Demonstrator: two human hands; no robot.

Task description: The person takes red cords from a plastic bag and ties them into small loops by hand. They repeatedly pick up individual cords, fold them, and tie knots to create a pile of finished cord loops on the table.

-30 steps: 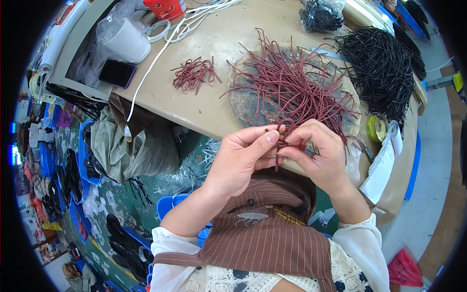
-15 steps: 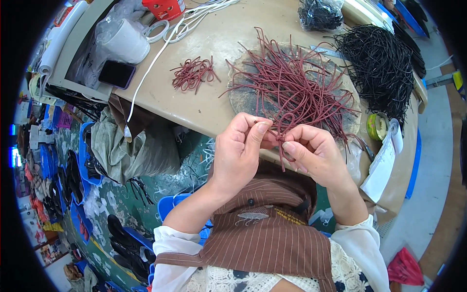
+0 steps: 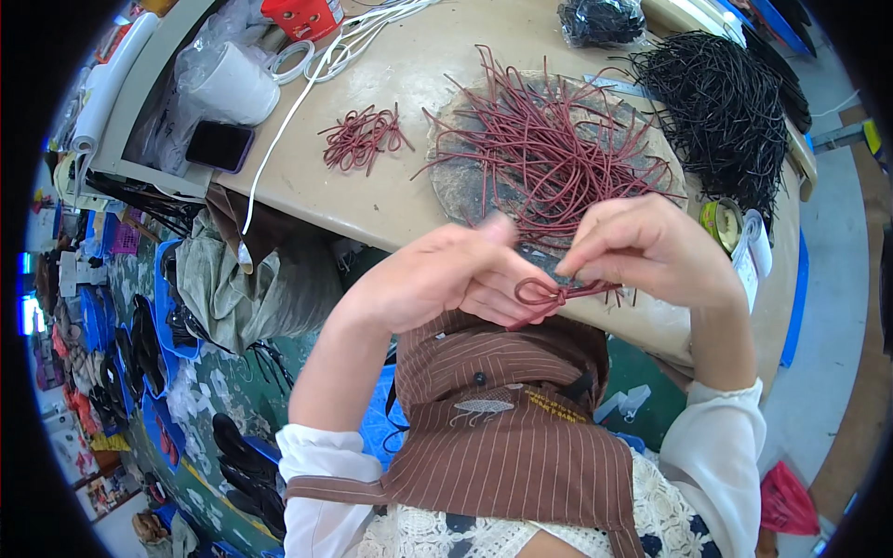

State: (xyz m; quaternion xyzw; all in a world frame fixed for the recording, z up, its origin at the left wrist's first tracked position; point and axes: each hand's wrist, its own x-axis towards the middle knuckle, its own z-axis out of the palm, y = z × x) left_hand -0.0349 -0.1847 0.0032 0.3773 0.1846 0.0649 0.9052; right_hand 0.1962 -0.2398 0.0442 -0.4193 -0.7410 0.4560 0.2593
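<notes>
A dark red cord bow (image 3: 561, 295), with a loop and a knot, hangs just in front of the table edge. My right hand (image 3: 651, 249) pinches it between thumb and fingertips near the knot. My left hand (image 3: 451, 277) is open beside it, fingers stretched out and thumb lifted and blurred. The loop lies against or just before the left fingers; whether they touch is unclear. Beyond my hands, a tangled heap of loose red cords (image 3: 558, 153) covers a round worn board (image 3: 451, 191). A small pile of looped red cords (image 3: 363, 139) sits left of the board.
A large bundle of black cords (image 3: 712, 121) lies at the right, near a green-yellow tape roll (image 3: 721, 223). To the left are a phone (image 3: 219, 144), a white cable (image 3: 279, 153) and a white cylinder in plastic (image 3: 233, 84). A red tub (image 3: 302, 17) stands at the back.
My left thumb and fingers have opened away from the cord. My right hand has risen and turned, and the bow has swung from hanging down to lying sideways.
</notes>
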